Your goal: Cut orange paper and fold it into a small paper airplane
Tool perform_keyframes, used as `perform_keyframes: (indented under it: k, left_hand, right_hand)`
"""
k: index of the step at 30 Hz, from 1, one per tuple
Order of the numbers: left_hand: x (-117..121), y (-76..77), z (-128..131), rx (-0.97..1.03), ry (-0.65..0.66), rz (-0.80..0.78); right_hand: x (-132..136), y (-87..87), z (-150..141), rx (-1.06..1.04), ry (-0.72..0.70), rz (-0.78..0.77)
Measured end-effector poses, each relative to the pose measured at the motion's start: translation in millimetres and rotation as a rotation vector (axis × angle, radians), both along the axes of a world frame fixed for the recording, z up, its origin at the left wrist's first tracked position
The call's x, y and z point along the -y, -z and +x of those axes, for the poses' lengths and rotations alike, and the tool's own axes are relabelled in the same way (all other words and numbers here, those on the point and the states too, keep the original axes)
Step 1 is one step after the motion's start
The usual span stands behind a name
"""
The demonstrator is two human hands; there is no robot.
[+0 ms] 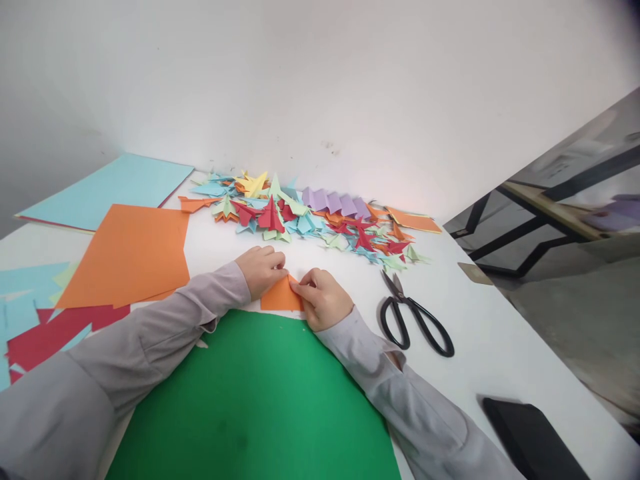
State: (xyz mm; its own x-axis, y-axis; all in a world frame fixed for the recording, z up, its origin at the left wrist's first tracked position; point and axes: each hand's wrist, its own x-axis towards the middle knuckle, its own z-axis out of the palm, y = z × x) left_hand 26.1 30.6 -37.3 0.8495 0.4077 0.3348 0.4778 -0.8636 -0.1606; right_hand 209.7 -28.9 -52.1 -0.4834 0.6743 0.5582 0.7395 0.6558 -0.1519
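Between my hands lies a small piece of orange paper (280,298) with a pointed top, just beyond the far edge of a large green sheet (255,393). My left hand (261,271) pinches it near its upper tip, fingers curled together. At its right side my right hand (324,298) grips the paper between thumb and bent finger. The fingers partly cover the paper's folds. Behind the hands spreads a long heap of folded paper shapes (270,217) in red, orange, blue, green and yellow.
Black-handled scissors (400,308) lie partly spread to the right, and a black flat object (533,437) sits near the right edge. Orange sheets (135,257), a light blue sheet (120,187) and red scraps (60,337) are on the left. A wall rises behind the white table (480,347).
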Motion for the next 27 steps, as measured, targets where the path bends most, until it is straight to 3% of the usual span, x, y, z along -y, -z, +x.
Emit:
perform_keyframes:
  k: [13,21,27]
  left_hand:
    - [0.6,1.9,-2.4,0.038,0.008,-0.041]
    - [6.3,-3.4,2.6,0.067,-0.132,-0.189]
    - [3.5,2.6,-0.2,0.110,-0.142,-0.151]
  right_hand:
    - [0.9,-0.4,-1.2,0.028,0.026,0.023]
    - [0.6,-0.5,-1.5,0.039,0.029,0.013]
    - [1.8,-1.0,-2.3,0.083,0.047,0.021]
